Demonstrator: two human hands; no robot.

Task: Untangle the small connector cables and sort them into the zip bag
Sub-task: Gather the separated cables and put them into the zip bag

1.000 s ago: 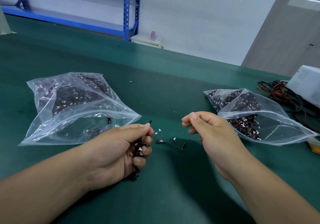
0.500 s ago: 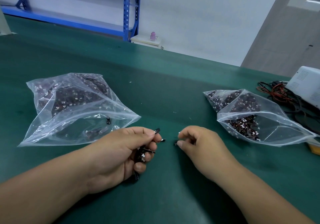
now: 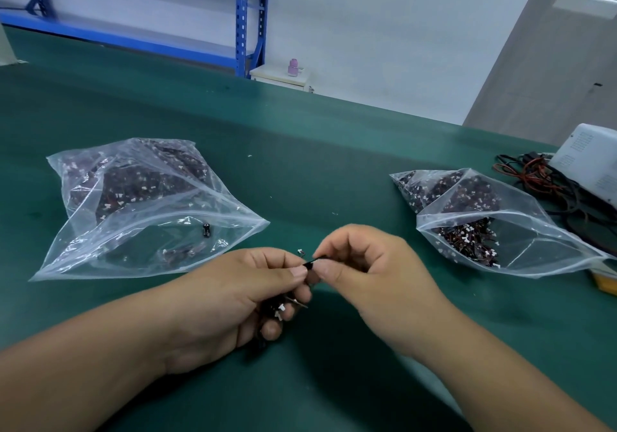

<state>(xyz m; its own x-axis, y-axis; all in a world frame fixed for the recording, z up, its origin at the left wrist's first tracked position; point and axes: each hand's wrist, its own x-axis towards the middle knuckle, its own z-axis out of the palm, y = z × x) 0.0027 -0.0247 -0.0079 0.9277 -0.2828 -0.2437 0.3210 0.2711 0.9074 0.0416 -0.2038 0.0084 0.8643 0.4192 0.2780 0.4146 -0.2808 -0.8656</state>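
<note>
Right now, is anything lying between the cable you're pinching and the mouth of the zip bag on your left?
Nothing visible. The cable is pinched between both hands above bare green mat, and the left zip bag gapes open toward the left hand.

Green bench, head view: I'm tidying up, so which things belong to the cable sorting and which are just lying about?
Part of the job:
- connector cable pinched between both hands
- bunch of cables in the left hand
- right hand
- left zip bag
- right zip bag

Lying about:
- white box
- red and black wires
- yellow object
</note>
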